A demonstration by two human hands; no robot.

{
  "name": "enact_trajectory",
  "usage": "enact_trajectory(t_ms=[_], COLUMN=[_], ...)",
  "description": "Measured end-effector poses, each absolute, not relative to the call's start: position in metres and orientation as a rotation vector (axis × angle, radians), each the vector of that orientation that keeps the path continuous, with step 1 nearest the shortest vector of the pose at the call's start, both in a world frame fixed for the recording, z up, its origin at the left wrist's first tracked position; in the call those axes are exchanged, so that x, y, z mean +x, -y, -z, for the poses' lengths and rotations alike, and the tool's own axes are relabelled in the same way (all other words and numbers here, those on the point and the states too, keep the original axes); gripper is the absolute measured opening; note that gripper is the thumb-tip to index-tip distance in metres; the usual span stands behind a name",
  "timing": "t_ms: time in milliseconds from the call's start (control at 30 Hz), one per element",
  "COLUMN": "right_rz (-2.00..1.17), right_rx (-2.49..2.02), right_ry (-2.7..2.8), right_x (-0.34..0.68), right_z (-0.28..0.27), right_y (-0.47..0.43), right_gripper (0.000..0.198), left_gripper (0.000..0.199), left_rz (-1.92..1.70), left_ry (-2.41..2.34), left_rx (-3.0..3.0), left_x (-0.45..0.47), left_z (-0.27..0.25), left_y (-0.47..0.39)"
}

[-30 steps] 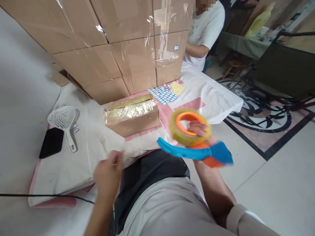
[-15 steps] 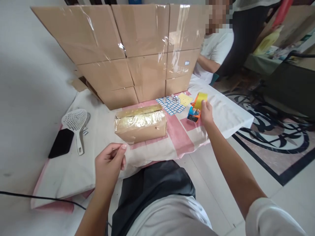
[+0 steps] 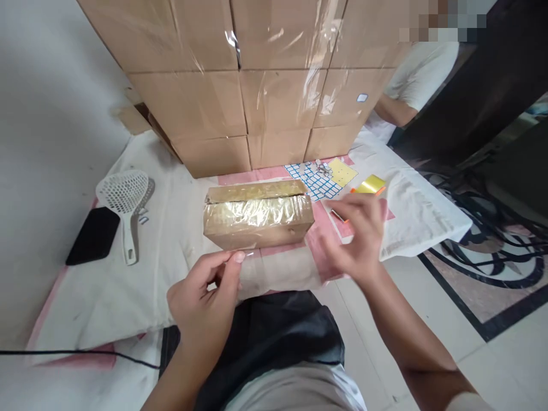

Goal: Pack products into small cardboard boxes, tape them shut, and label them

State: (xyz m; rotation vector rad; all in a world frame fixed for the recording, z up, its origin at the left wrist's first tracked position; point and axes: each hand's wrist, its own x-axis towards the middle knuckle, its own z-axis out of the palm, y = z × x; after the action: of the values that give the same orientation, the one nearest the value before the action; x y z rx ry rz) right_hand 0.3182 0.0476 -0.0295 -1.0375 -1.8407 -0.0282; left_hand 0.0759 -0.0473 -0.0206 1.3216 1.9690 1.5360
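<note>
The taped cardboard carton point(image 3: 259, 221) lies ahead on the tablecloth point(image 3: 166, 228), long axis left-to-right. Left hand point(image 3: 208, 294) — before its near side — pinches clear tape point(image 3: 250, 254); right hand point(image 3: 360, 237), off its right end, fingers parted.

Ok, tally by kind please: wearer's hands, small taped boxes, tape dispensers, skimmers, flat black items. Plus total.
Wearer's hands: 2 (left hand, right hand)
Small taped box: 1
Tape dispenser: 1
White skimmer: 1
Flat black item: 1
Total: 6
</note>
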Motion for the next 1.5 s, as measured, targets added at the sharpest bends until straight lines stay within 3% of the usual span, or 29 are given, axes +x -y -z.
enact_trajectory(t_ms=[67,167,300,633,800,1033,1267,1500], right_rz=[-0.078,-0.409,-0.717,-0.682,-0.743,-0.613,-0.499,-0.716], right_rx=[-0.821,-0.732,-0.790,-0.910,-0.913,-0.900,-0.880,-0.864], right_ry=[2.044,2.161,2.230,2.420,2.419,2.090,2.181,2.397], right_x=[0.276,0.241,0.237,0.239,0.239,0.254,0.251,0.179], right_z=[0.002,-0.026,-0.035,-0.033,-0.031,-0.041,-0.079,-0.074], right_y=[-0.032,-0.021,-0.014,0.006,0.009,-0.005,-0.036,-0.111], right_gripper=[0.038,0.008,0.013,0.013,0.014,0.013,0.021,0.023], left_gripper=[0.016,0.016,0.018,0.027,0.080,0.054,0.065,0.060], left_rz=[-1.549,-1.571,-1.540,-1.289,-1.158,-0.857,-1.292,-1.713], left_ry=[-1.997,-1.997,-1.941,-1.722,-1.787,-1.893,-2.020,-2.092], left_rx=[1.396,1.465,1.405,1.149,1.092,1.251,1.117,1.168], left_x=[0.082,0.090,0.100,0.095,0.082,0.063,0.059,0.044], left_z=[0.021,0.027,0.038,0.045,0.043,0.076,0.065,0.038], left_y=[0.053,0.063,0.076,0.080,0.079,0.079,0.079,0.055])
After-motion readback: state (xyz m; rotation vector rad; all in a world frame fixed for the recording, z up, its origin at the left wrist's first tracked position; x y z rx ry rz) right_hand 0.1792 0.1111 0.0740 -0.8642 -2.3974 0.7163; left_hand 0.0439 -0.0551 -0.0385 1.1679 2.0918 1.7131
